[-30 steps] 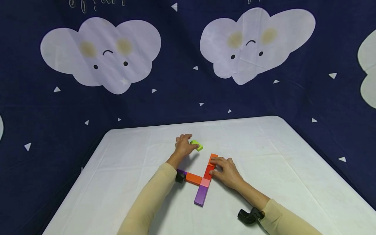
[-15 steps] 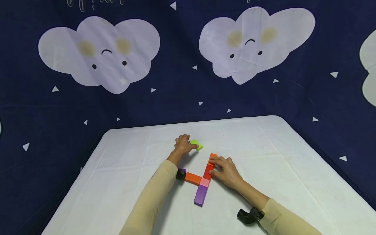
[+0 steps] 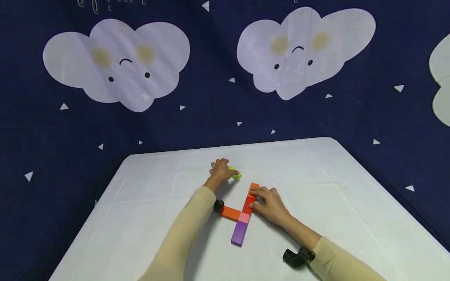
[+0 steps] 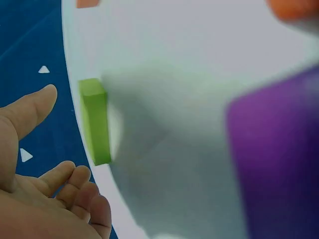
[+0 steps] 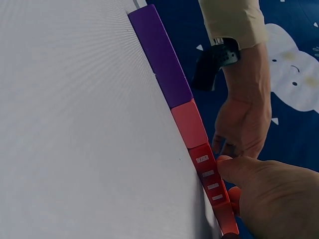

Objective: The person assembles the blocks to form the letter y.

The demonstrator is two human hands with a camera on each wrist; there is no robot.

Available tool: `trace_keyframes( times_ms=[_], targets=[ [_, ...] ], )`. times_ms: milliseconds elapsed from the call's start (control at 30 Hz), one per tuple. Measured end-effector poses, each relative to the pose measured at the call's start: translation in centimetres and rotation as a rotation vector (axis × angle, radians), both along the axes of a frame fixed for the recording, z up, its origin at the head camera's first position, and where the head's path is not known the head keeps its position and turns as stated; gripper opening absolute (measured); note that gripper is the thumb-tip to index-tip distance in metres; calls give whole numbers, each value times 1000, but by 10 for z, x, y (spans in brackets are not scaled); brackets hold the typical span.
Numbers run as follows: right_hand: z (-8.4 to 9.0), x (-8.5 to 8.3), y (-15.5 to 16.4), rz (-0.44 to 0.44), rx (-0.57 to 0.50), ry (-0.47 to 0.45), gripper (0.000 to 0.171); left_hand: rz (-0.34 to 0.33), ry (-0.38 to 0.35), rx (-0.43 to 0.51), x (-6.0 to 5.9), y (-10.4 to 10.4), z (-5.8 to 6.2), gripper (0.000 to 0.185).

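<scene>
A light green block (image 3: 236,176) lies toward the back of the white table. My left hand (image 3: 219,171) is beside it, its thumb in front of the block in the head view. In the left wrist view, thumb and fingers are spread apart near the green block (image 4: 96,122), with a gap visible. My right hand (image 3: 272,206) touches a row of blocks: its thumb rests at the red block (image 3: 248,207), and its fingers lie across the orange block (image 3: 252,186). A pink block (image 3: 244,217) and a purple block (image 3: 239,234) continue the row toward me.
An orange-red block (image 3: 230,213) branches left from the pink one. A purple block (image 4: 279,159) looms blurred in the left wrist view; the left wrist's black camera (image 3: 218,205) hides it in the head view. Behind the table (image 3: 158,187) hangs a dark blue cloud-print cloth (image 3: 211,128).
My left hand has shifted slightly rightward, and its thumb covers more of the green block. The purple block on the left has gone behind the wrist camera. My right hand stays in place.
</scene>
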State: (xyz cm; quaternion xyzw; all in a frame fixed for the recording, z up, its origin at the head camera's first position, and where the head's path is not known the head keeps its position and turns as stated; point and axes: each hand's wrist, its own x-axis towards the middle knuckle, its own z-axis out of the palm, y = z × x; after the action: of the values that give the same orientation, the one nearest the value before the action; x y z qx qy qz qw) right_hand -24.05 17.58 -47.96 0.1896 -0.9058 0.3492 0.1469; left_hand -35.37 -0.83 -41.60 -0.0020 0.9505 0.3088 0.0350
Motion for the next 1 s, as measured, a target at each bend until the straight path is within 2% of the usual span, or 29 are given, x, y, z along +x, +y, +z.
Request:
trace_keyframes(
  times_ms=[167, 333, 500, 633, 1000],
  targets=[
    [0, 0, -1, 7, 0, 14, 43, 26, -15, -12, -1, -2, -3, 68],
    [1, 0, 0, 9, -12, 15, 43, -13, -7, -67, -2, 0, -4, 69],
    [-1, 1, 0, 6, -6, 6, 43, -40, -41, -121, 1, 4, -4, 70],
    [-1, 0, -1, 5, -7, -4, 42, -31, -57, -123, 3, 4, -6, 70],
    [1, 1, -1, 12, -28, -10, 42, -49, -38, -139, 2, 1, -9, 66]
  ],
)
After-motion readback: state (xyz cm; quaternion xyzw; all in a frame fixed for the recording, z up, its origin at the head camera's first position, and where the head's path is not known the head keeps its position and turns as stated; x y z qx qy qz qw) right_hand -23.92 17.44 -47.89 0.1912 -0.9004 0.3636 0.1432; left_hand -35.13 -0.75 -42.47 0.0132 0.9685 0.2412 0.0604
